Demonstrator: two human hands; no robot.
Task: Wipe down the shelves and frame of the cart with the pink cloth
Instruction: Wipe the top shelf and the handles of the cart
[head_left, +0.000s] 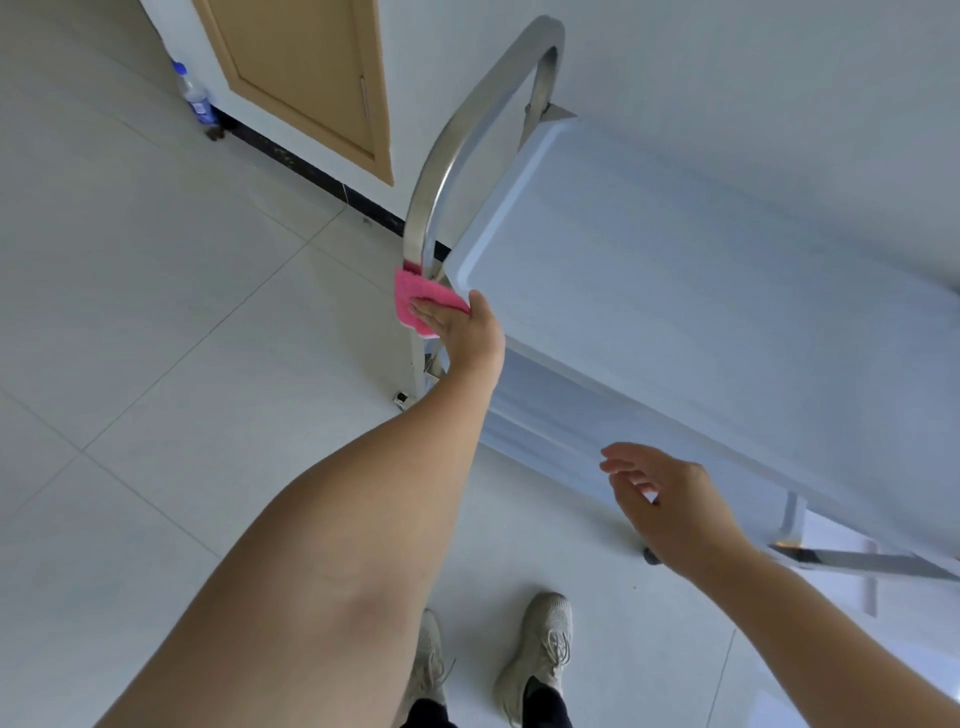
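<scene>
— Cart (675, 291) first: where does it stand?

— Against the white wall, on the pale tiled floor (156, 338). Its top shelf (701, 322) is a flat white tray with a raised rim, and a second shelf (561, 415) shows underneath. A curved metal handle bar (467, 130) arches over the near end.

— And the pink cloth (413, 299)?

— Pressed against the lower part of that metal bar, right at the corner of the top shelf. The left hand (462, 327) lies over it with fingers stretched flat, thumb up beside the shelf's corner, pinning the cloth to the frame rather than bunching it.

— The other hand?

— The right hand (670, 504) hangs in the air in front of the lower shelf, fingers loosely spread and curled a little, with nothing in it. It touches neither shelf, as far as can be seen.

— Anything else around?

— A plastic water bottle (195, 96) stands on the floor by the wall, next to a tan cabinet door (306, 78). A dark baseboard (311, 171) runs along the wall. Two beige sneakers (540, 654) point toward the cart at the bottom edge.
</scene>
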